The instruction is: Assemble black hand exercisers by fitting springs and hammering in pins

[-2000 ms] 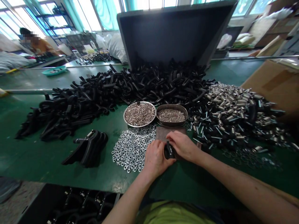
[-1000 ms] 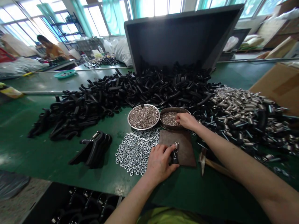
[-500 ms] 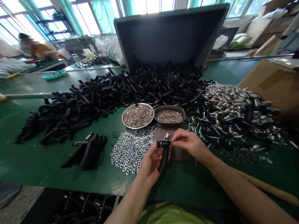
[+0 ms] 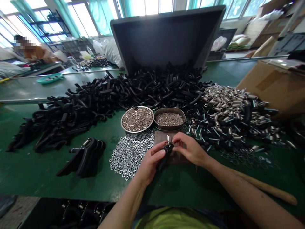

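My left hand (image 4: 149, 162) is closed around a curved black plastic handle (image 4: 164, 159), above a dark metal plate (image 4: 160, 136). A silver spring (image 4: 169, 139) stands up from the handle's top end. My right hand (image 4: 192, 149) is at the handle's right side, thumb and forefinger pinched close to the spring. Whatever lies between those fingertips is too small to make out. Just left of my left hand, many zinc-coloured nuts (image 4: 128, 156) are spread on the green table (image 4: 105, 187).
Behind my hands stand a round dish of small metal pins (image 4: 122, 122) and an oval tin of tiny metal parts (image 4: 183, 122). Black handles (image 4: 100, 95) are heaped beyond. Springs (image 4: 228, 98) and bolts lie right, near a wooden stick (image 4: 269, 187). Several assembled handles (image 4: 87, 159) lie left.
The handle has been turned and tilted in my left hand, its lower end now pointing down and away from view. My right fingers have moved in closer against its top end.
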{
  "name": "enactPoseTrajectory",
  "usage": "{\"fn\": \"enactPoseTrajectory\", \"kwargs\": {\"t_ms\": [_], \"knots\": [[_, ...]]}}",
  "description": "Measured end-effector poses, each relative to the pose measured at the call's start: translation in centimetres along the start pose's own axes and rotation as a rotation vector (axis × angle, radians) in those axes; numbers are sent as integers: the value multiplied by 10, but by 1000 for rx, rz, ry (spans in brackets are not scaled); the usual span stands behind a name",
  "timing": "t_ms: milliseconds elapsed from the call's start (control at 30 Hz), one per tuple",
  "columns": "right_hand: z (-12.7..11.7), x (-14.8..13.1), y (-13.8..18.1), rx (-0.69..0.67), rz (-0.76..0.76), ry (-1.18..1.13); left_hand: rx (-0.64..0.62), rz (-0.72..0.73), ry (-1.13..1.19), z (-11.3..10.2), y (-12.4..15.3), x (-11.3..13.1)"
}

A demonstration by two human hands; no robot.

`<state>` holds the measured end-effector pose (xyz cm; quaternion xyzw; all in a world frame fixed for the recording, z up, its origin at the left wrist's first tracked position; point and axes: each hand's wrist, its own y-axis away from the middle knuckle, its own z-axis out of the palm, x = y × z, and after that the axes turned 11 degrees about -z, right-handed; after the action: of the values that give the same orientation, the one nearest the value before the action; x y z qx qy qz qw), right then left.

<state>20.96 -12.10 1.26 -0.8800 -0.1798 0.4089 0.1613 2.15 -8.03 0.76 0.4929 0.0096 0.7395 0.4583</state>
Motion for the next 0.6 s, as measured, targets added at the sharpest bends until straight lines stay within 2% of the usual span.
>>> {"fn": "enactPoseTrajectory", "kwargs": {"t_ms": [100,167,233,300,367,433,500,600], "knots": [[0,16,2,-173,-356,502,45,106,-465,-7,-7,11],[2,25,3,-252,-552,739,105,215,-830,-9,-11,13],[4,32,4,-283,-669,845,147,348,-1162,-9,-12,11],[5,32,3,-288,-702,879,170,457,-1408,-10,-11,4],[3,27,4,-302,-677,879,183,528,-1548,-12,-9,-3],[-4,19,9,-326,-583,863,195,561,-1607,-13,-7,-9],[-14,9,23,-324,-410,848,233,556,-1595,-14,-6,-13],[-35,3,64,-279,-61,836,336,506,-1550,-13,-7,-14]]}}
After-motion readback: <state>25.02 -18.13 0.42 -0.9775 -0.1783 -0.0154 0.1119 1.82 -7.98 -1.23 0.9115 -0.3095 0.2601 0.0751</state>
